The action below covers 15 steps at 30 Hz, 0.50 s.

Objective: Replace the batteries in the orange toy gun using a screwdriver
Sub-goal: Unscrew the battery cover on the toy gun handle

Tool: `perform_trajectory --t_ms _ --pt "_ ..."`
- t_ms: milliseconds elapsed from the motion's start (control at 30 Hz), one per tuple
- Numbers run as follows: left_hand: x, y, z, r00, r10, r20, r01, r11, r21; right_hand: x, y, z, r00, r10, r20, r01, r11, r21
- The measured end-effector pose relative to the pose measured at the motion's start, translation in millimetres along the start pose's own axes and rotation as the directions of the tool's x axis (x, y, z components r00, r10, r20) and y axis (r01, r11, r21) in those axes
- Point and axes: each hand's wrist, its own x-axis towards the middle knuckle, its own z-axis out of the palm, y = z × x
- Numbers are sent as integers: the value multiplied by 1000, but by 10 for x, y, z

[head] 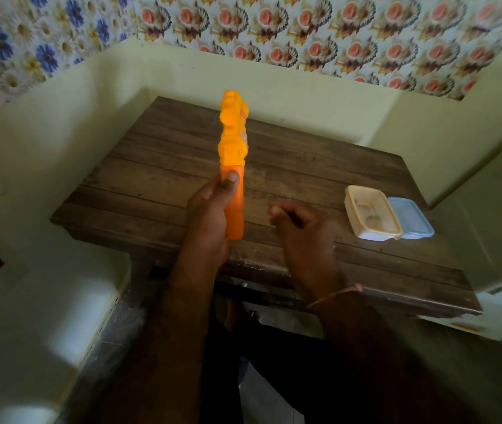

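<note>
**Wooden table in a papered corner: toy gun held on end**

Wooden table [320, 166] fills the corner. Left hand [210, 209] grasps the orange toy gun [233, 166] by its lower end, long axis pointing up and away. Right hand [298, 228], just beside it, is curled, perhaps pinching something dark; I cannot tell what. Further right of that hand lie a beige tub [372, 211] and its blue lid [411, 217], touching.

One orange toy gun [233, 154], two hands, one wooden table [158, 179], one plastic container [372, 214], one blue lid [411, 218]
</note>
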Motion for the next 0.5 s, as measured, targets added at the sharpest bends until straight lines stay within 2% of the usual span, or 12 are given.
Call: perform_trajectory --t_ms 67,167,233,267,333,400,433,500 --pt "-49 32 90 995 103 1 -101 974 204 -127 -94 188 994 94 49 -105 948 300" --pt "-86 48 172 968 247 55 -247 875 416 -217 -78 313 973 211 91 -225 797 561" --pt "-97 43 211 958 279 71 -269 781 563 -247 -65 321 943 301 142 -312 648 695" --pt "-115 51 220 954 290 72 -263 701 663 -265 -54 330 924 336 184 -353 564 747" --pt "-172 77 249 941 331 78 -238 477 846 -285 -23 362 887 391 247 -413 432 802" --pt "-256 112 305 916 380 126 -236 259 936 -287 -3 426 862 414 293 -441 326 836" --pt "-287 111 325 909 388 150 -237 186 953 -285 14 462 855 404 325 -448 261 855" --pt "-307 105 350 907 384 175 -230 102 968 -263 24 503 846 349 402 -467 122 876"
